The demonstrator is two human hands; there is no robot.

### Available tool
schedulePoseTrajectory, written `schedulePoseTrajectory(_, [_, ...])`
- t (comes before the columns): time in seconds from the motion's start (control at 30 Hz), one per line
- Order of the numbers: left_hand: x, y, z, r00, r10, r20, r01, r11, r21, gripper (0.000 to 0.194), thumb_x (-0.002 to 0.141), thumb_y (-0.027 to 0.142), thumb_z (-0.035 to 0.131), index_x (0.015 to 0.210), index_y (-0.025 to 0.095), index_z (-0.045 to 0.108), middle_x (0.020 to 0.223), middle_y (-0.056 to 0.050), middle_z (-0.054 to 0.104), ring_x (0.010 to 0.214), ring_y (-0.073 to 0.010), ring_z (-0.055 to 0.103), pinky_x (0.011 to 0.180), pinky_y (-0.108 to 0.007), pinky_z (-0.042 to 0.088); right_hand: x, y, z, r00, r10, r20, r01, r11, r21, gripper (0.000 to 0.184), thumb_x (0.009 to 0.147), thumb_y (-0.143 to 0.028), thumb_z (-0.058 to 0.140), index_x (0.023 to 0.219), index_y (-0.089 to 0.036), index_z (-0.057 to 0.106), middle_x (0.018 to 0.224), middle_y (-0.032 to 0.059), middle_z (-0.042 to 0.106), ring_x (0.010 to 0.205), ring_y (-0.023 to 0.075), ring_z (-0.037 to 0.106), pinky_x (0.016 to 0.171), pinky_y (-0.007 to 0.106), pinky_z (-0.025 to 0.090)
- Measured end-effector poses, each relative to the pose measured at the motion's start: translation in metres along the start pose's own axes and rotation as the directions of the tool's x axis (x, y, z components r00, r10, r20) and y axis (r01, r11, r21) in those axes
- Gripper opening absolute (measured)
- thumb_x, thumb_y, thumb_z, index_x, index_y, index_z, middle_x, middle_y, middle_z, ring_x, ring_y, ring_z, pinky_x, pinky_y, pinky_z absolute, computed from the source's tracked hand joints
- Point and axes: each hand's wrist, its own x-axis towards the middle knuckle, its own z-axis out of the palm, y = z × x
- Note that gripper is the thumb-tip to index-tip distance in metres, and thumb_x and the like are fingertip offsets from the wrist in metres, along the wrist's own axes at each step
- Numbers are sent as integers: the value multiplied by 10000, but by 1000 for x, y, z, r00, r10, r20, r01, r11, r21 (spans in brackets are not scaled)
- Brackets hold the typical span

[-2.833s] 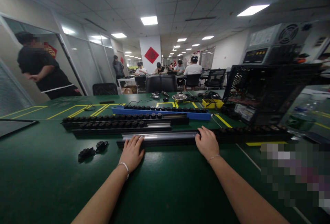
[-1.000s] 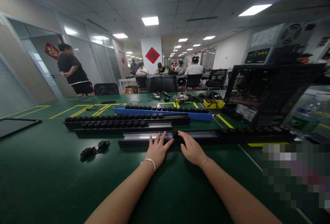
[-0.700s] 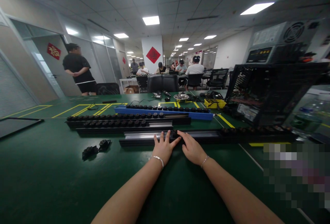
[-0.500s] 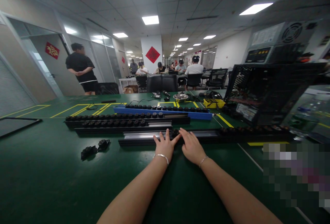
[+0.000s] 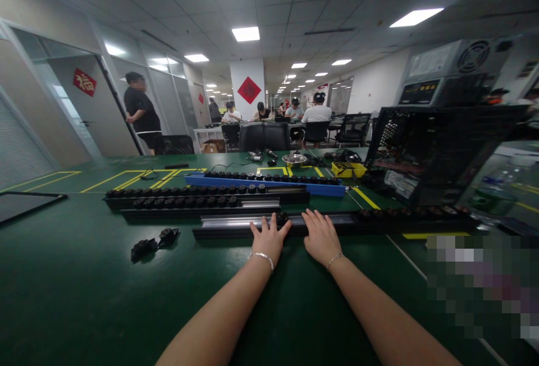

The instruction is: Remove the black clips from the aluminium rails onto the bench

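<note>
A long black rail (image 5: 236, 232) with a shiny metal channel lies across the green table in front of me. My left hand (image 5: 268, 238) rests on it with spread fingers. Close by its thumb, a small round black part (image 5: 283, 218) sits in the channel. To the right, my right hand (image 5: 322, 237) lies over the rail, its fingers stretched out and apart from the left hand. A row of black round parts (image 5: 404, 214) fills the rail's right end. What is under the palms is hidden.
Behind lie two more black rails (image 5: 202, 214) and a blue rail (image 5: 269, 183), all bearing round parts. Two loose black pieces (image 5: 145, 248) lie left. A computer case (image 5: 442, 147) stands right, near a yellow tray (image 5: 348, 170) and metal bowl (image 5: 294, 159). A person (image 5: 142, 109) stands beyond.
My right hand has moved right along the rail, away from my left hand and the small round part. My left hand stays put. The standing person has shifted right.
</note>
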Motion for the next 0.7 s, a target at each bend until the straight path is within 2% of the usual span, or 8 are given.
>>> schedulePoseTrajectory(0.37, [-6, -9, -10, 1000, -16, 25, 15, 1000, 12, 491, 914, 211, 240, 1375, 340, 349, 1437, -180, 358, 1317, -348, 323, 938, -712, 255, 1, -1, -4, 999, 14, 30, -14, 1000, 13, 621, 714, -129, 423, 1335, -133, 434, 1426, 67, 397, 1327, 222, 281, 1104, 426, 141])
schedulePoseTrajectory(0.7, [-7, -23, -17, 999, -28, 33, 28, 1000, 1, 470, 896, 206, 274, 1322, 343, 420, 1398, -166, 420, 1310, -341, 334, 964, -708, 201, 0, 0, -2, 1000, 6, 7, -6, 1000, 12, 615, 712, -119, 424, 1327, -141, 445, 1415, 69, 412, 1321, 222, 294, 1101, 423, 144])
